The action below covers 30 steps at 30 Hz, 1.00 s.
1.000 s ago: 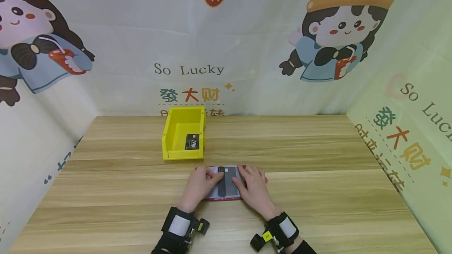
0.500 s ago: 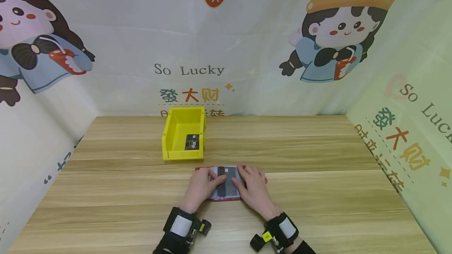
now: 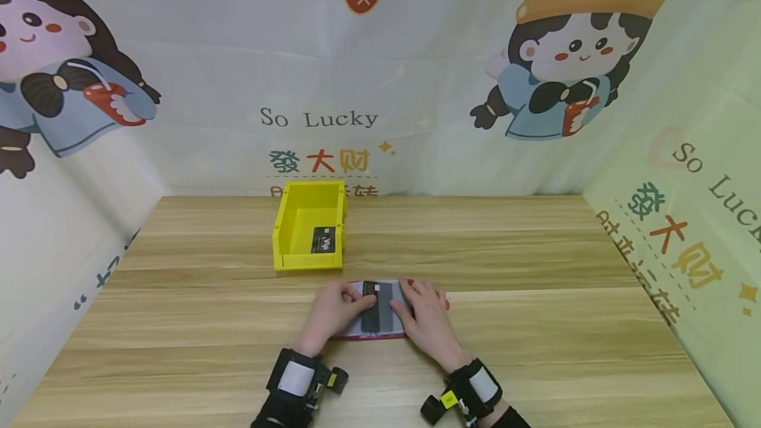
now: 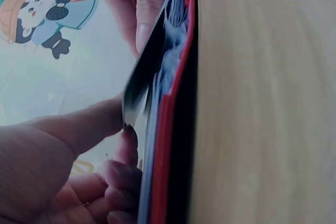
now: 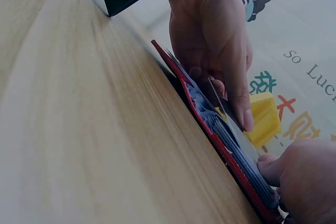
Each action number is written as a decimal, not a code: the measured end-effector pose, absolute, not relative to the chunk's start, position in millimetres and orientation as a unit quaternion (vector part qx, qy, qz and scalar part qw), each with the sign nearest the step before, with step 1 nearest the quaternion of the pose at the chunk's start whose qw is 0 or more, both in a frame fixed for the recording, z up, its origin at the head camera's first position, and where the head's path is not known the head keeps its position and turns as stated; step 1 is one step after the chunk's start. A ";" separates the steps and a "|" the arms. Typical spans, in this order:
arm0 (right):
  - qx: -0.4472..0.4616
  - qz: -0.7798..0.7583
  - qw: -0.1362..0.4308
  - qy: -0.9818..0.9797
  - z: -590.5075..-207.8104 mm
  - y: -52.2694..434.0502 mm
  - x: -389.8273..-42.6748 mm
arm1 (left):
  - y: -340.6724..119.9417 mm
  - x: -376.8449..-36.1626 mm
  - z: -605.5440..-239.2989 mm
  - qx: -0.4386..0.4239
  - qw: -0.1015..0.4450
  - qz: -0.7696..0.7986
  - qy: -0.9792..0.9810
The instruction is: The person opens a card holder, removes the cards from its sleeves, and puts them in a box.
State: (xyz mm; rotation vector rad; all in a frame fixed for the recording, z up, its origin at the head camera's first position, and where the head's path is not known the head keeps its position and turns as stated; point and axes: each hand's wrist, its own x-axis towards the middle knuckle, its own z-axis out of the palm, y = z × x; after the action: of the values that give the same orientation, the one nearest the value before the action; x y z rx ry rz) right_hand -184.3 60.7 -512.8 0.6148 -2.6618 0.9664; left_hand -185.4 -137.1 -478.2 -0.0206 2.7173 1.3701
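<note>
An opened card holder (image 3: 352, 330) with a red cover and clear sleeves lies on the table between both hands. My left hand (image 3: 334, 312) pinches the left edge of a dark card (image 3: 371, 321) between thumb and fingers. The card's right part looks greyer, under a clear sleeve. In the left wrist view the card (image 4: 137, 80) tilts up off the pages above the red cover (image 4: 164, 156). My right hand (image 3: 429, 321) rests on the holder's right side, fingers spread near its far edge. In the right wrist view its thumb (image 5: 270, 170) presses on the pages.
Beyond the holder stands a yellow bin (image 3: 308, 261) with a black card marked "Vip" (image 3: 324, 240) inside. A printed cloth backdrop (image 3: 434, 164) rises behind the wooden table (image 3: 535, 349) and along its sides. Each wrist wears a strapped camera.
My left hand has drawn the card a little to the left. More of its dark part shows and the grey part is narrower. The right hand stays in place.
</note>
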 end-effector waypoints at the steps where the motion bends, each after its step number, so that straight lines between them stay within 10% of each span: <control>1: 0.210 0.331 0.121 -0.912 -512.9 60.7 -184.2 | -138.2 -185.8 -478.7 -0.006 0.049 0.454 0.890; 30: 0.208 0.331 0.121 -0.912 -513.9 60.0 -184.6 | -156.6 -188.3 -480.3 0.009 0.074 0.485 0.871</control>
State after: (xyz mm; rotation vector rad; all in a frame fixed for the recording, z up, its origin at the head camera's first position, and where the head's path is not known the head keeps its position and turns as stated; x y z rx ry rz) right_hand -184.6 60.0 -513.9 0.6079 -2.6643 0.9654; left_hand -188.3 -156.6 -480.3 0.0276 2.6150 1.4564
